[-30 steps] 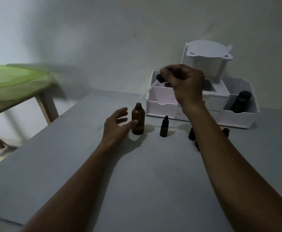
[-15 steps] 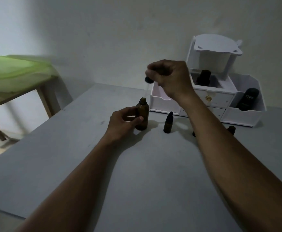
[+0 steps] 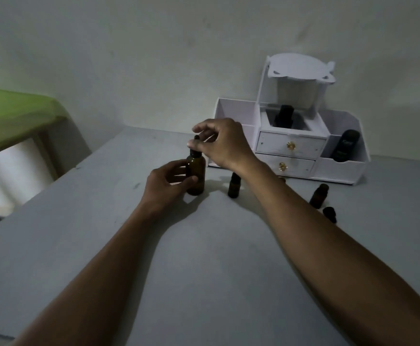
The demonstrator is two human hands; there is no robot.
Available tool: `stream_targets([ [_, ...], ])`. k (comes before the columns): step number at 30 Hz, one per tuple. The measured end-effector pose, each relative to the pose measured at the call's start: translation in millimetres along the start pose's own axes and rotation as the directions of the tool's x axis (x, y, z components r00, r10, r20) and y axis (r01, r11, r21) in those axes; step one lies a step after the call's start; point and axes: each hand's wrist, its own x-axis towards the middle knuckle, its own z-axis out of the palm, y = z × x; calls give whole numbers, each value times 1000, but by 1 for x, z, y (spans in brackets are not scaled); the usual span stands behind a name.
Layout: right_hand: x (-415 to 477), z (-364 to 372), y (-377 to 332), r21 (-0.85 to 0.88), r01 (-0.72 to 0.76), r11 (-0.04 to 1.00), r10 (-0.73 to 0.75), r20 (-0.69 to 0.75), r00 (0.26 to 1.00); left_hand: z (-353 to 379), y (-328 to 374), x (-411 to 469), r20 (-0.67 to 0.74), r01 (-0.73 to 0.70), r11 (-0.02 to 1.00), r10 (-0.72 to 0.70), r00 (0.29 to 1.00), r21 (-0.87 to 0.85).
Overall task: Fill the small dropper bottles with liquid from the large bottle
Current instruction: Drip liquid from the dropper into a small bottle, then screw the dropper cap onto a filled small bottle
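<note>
The right hand (image 3: 225, 143) pinches the black dropper cap (image 3: 195, 146) at the mouth of the large bottle (image 3: 195, 174), fingers closed on it; the left hand (image 3: 167, 182) is wrapped round the bottle's body, steadying it upright on the grey table (image 3: 204, 270). Judging by this, drawing or returning liquid is under way. A small dropper bottle (image 3: 234, 188) stands just beside it, another (image 3: 318, 196) further right; whether any is filled cannot be told. Behind stands a white organiser (image 3: 289, 156) against a plain wall, a green-topped stool (image 3: 11, 116) to the left; the room is dim
</note>
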Motion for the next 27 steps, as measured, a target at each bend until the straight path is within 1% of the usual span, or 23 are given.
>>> stream_targets([
  [2, -8, -10, 1, 18, 7, 1000, -6, -51, 999, 1, -1, 0, -38, -39, 999, 40, 998, 38],
  [4, -22, -26, 6, 35, 44, 998, -39, -118, 992, 1, 0, -3, -146, -99, 990, 113, 983, 104],
  [6, -41, -48, 15, 18, 68, 998, -64, -147, 987, 2, 4, -7, -285, -174, 970, 218, 933, 172],
  [7, -51, -60, 21, -10, 48, 999, -49, -138, 989, 3, 9, -10, -340, -214, 954, 277, 899, 212],
  [9, -73, -83, 34, -90, -57, 994, 52, -61, 997, 11, 23, -17, -398, -294, 920, 379, 835, 259],
  [11, -93, -98, 47, -152, -198, 968, 203, 18, 979, 28, 40, -25, -394, -387, 888, 458, 797, 250],
  [12, -102, -103, 53, -173, -256, 951, 265, 32, 964, 39, 47, -30, -374, -427, 874, 486, 790, 232],
  [14, -113, -105, 60, -244, -342, 908, 358, 23, 933, 66, 60, -38, -301, -477, 860, 511, 805, 183],
  [16, -119, -102, 65, -314, -421, 851, 446, 7, 895, 94, 68, -44, -187, -470, 875, 483, 855, 115],
  [17, -121, -100, 67, -323, -456, 829, 480, -6, 877, 106, 70, -45, -126, -437, 894, 447, 886, 97],
  [19, -125, -95, 71, -303, -513, 803, 527, -40, 849, 126, 70, -43, -34, -332, 938, 336, 941, 98],
  [21, -129, -91, 74, -293, -544, 786, 549, -74, 833, 139, 65, -37, 16, -214, 972, 213, 977, 102],
  [24, -131, -93, 76, -295, -560, 774, 556, -106, 824, 150, 56, -24, 52, -54, 995, 50, 997, 86],
  [27, -126, -104, 80, -296, -564, 771, 546, -147, 825, 158, 51, -15, 101, 61, 996, -68, 993, 70],
])
